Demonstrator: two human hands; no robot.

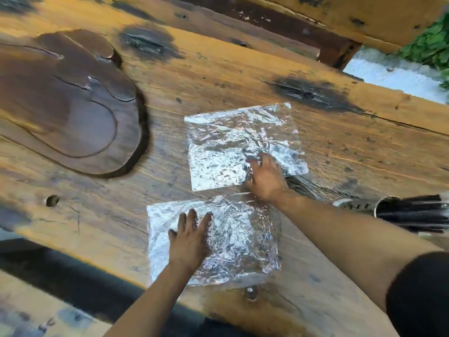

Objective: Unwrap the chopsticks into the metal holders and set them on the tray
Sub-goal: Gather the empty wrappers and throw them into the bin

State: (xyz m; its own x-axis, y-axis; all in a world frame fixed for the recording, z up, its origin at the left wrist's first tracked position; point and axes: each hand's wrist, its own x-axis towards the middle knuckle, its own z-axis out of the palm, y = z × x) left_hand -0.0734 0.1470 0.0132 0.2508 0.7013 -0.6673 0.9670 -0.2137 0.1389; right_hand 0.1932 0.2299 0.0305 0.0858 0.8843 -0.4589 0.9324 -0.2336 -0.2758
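On the near foil sheet (226,242) the left hand (190,237) lies flat, fingers spread. The right hand (266,177) seems to pinch the far foil sheet (233,142), though blur hides the grip. Dark chopsticks (418,212) fill a metal holder (386,203) at right; the wooden tray (68,100) sits far left.

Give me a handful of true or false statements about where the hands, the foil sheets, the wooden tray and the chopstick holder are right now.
1. The left hand lies flat on the nearer foil sheet. True.
2. The right hand rests on the wooden tray. False: it is on the farther foil sheet.
3. The metal holder stands upright on the tray. False: it lies on its side at the right edge, dark chopsticks inside.
4. Two foil sheets lie on the table. True.
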